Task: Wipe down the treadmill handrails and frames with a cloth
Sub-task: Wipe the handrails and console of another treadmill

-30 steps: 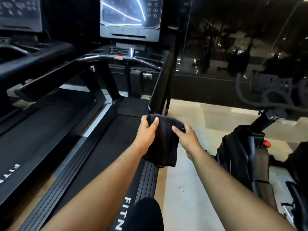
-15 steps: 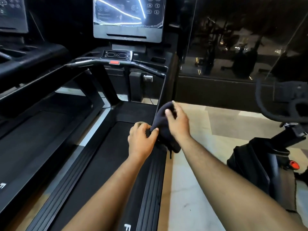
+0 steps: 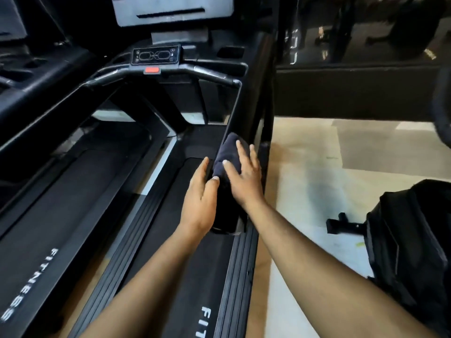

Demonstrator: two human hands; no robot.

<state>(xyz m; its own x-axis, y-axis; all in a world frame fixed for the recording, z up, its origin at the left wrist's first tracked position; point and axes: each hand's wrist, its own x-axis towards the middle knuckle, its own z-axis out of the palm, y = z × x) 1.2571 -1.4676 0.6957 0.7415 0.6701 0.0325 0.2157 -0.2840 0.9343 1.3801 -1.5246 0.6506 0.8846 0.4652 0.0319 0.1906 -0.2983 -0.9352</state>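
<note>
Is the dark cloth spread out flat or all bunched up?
Bunched up. The cloth sits as a rounded lump on the handrail, under the right hand.

A pale tiled floor [image 3: 305,191] runs along the right, with a darker grey patch [image 3: 390,147] farther back. A black exercise machine [image 3: 412,252] stands on it at the right edge. Behind, a dark glass wall [image 3: 366,28] shows dim reflections. At far left, a neighbouring machine [image 3: 36,240] bears white "FITNESS" lettering.
</note>
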